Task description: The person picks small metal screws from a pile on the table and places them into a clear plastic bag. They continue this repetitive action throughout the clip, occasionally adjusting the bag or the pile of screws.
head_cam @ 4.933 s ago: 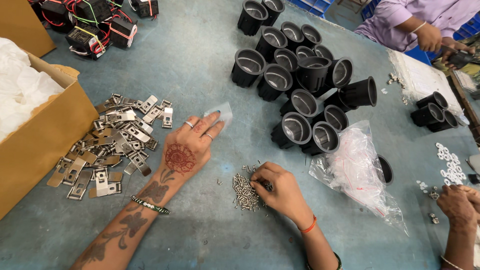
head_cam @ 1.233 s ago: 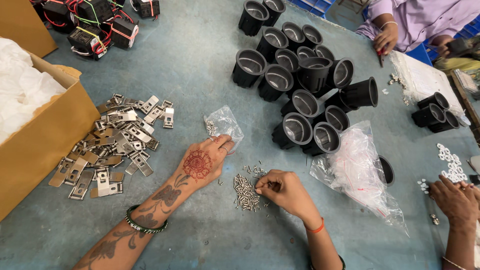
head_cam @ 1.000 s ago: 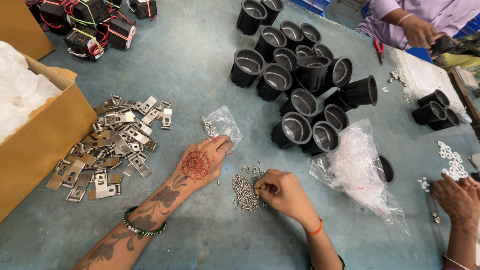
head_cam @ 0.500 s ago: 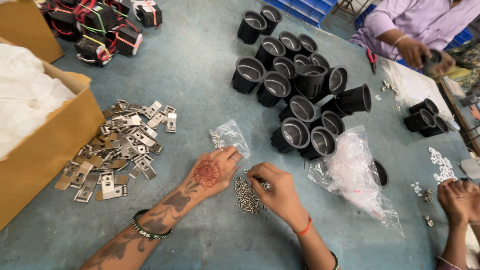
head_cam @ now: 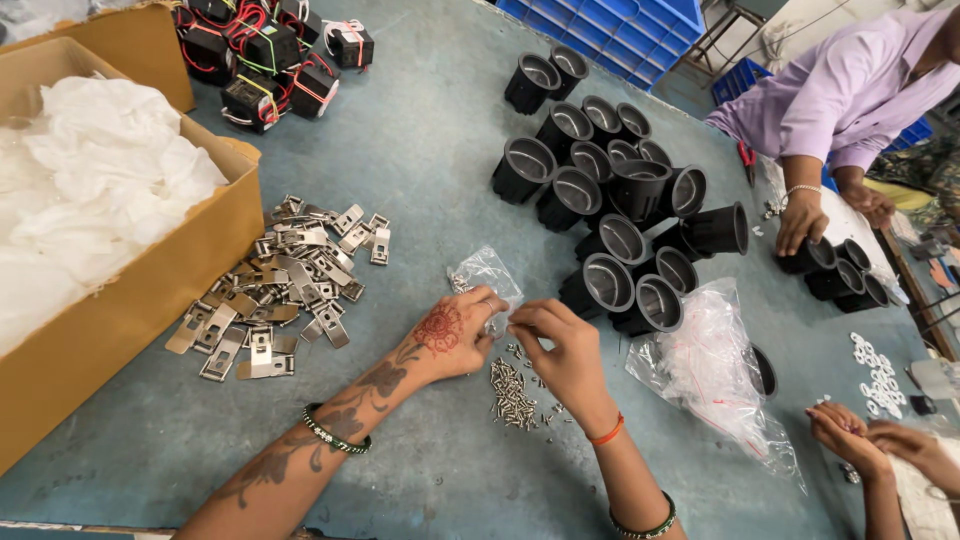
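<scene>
Pinching the small clear plastic bag [head_cam: 487, 277] at its near edge, the left hand [head_cam: 452, 333] and right hand [head_cam: 560, 345] meet fingertip to fingertip, fingers curled tight. Just below them lies the pile of small screws [head_cam: 512, 382].

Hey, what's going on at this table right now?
A person's left hand and right hand meet at a small clear plastic bag on a blue-grey worktable, just above a heap of small silver screws. A pile of flat metal brackets lies to the left beside a cardboard box of white padding, and black plastic cup-shaped housings cluster to the right. Other people's hands work at the far and right edges.
</scene>
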### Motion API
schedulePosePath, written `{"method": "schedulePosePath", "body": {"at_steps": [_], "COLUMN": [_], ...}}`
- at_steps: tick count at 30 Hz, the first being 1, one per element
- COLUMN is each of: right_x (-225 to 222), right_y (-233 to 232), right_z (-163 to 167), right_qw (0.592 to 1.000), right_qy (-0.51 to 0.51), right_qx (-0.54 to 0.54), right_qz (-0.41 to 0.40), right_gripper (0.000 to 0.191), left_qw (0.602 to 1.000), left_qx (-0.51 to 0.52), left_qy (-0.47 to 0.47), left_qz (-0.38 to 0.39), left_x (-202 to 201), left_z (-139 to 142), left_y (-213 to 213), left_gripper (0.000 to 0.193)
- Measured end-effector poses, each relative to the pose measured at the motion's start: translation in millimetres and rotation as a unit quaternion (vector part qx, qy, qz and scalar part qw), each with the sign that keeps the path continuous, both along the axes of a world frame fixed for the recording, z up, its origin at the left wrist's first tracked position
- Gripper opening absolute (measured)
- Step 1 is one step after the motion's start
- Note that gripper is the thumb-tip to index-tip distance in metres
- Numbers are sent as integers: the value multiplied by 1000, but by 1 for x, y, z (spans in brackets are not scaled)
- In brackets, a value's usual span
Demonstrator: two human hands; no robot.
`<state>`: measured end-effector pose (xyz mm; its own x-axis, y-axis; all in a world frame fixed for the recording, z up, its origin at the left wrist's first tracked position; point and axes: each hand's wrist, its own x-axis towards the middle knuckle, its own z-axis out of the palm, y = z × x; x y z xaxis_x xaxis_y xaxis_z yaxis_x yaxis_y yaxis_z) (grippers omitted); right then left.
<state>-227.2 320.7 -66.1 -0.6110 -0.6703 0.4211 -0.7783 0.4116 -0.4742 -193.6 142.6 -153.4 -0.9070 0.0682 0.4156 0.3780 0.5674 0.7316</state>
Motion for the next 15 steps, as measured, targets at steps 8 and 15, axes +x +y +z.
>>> {"method": "schedulePosePath", "body": {"at_steps": [8, 15], "right_x": [-33, -75], "right_y": [48, 96], "right_z": [-16, -20], "right_qw": [994, 987], "right_qy": [-102, -135], "right_qx": [-1, 77], "right_qz": [-41, 27], "right_gripper": [11, 16], "left_qw": [988, 963], "left_qx": [135, 176], "left_qy": [-15, 36], "left_qz": [76, 202], "left_x": [-39, -76], "left_z": [4, 13], "left_y": [14, 28], "left_gripper": [35, 31]}}
